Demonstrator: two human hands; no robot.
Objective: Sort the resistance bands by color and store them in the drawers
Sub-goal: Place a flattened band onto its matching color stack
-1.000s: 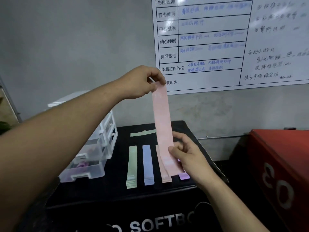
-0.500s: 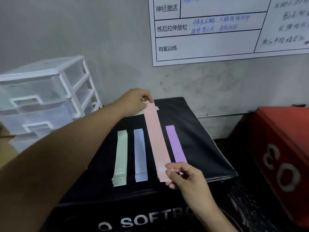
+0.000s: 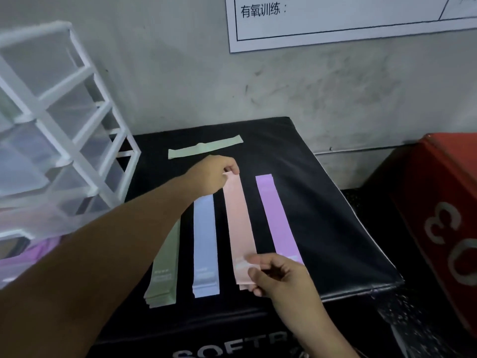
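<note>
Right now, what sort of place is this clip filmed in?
Probably a gym or training room: the whiteboard lists aerobic training, a black padded box printed SOFT stands beside a red numbered box, and resistance bands, including the held pink band, lie sorted by colour.
</note>
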